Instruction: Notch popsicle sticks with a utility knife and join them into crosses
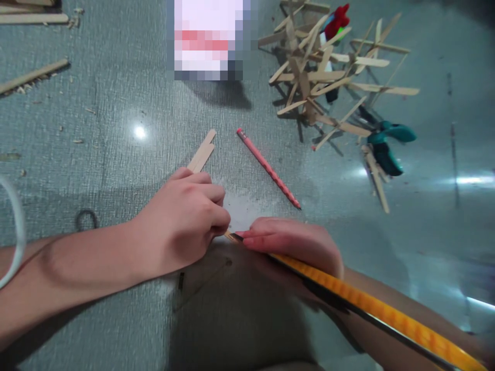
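My left hand (193, 206) is closed over wooden craft sticks (202, 154), pressing them down on the table. Two rounded stick ends poke out beyond its knuckles, and a short piece of stick shows below its fingertips. Close beside it, my right hand (290, 239) is closed on a long, narrow tool (359, 293) with an orange ridged side and a dark edge. The tool's dark tip meets the short stick end between my hands. Its grip is partly hidden, so its exact kind is unclear. Pale dust lies just beyond my fingers.
A pink pencil (270, 171) lies ahead of my right hand. Farther right, a tangle of joined craft sticks (309, 77) stands beside teal-handled cutters (390, 139). A blurred white object (204, 38) is at the top; loose sticks (34, 76) and shavings lie left.
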### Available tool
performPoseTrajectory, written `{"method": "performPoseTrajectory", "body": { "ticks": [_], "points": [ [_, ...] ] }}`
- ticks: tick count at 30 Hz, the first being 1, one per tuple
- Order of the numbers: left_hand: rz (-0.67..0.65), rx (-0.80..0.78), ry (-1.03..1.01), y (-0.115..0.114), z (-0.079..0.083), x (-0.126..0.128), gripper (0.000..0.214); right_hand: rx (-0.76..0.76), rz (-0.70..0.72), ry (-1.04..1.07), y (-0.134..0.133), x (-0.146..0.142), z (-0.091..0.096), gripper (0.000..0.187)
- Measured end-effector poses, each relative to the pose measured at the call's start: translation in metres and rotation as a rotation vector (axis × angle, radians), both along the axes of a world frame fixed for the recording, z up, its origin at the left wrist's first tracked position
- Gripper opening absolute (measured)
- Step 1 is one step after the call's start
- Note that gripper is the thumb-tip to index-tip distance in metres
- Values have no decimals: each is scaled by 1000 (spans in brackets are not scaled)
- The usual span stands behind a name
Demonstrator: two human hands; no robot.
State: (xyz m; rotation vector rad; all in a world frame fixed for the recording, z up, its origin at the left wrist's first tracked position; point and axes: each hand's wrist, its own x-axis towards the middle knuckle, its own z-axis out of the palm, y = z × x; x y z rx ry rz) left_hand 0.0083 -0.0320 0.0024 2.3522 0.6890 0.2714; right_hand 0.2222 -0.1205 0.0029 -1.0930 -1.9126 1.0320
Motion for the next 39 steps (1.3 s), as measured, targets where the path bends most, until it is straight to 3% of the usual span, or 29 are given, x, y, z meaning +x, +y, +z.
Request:
{"method": "performPoseTrajectory", "body": {
  "ticks": [9,15,18,26,35,39],
  "points": [
    [-25,59,3,0,-1,-2,25,22,11,-74,-1,1,4,26],
    [-127,388,-30,-6,3,-1,24,50,31,-81,0,2,4,13],
    [-175,453,-28,-7,5,-2,21,50,22,-70,-1,2,3,13],
    [-122,196,-37,0,0,-5,31,37,49,-64,-1,5,1,15],
    [-88,194,-6,-4,2,-2,27,78,90,-98,2,6,6,15],
    [-60,109,47,-3,2,0,21,75,54,-110,-2,5,6,14]
  ]
}}
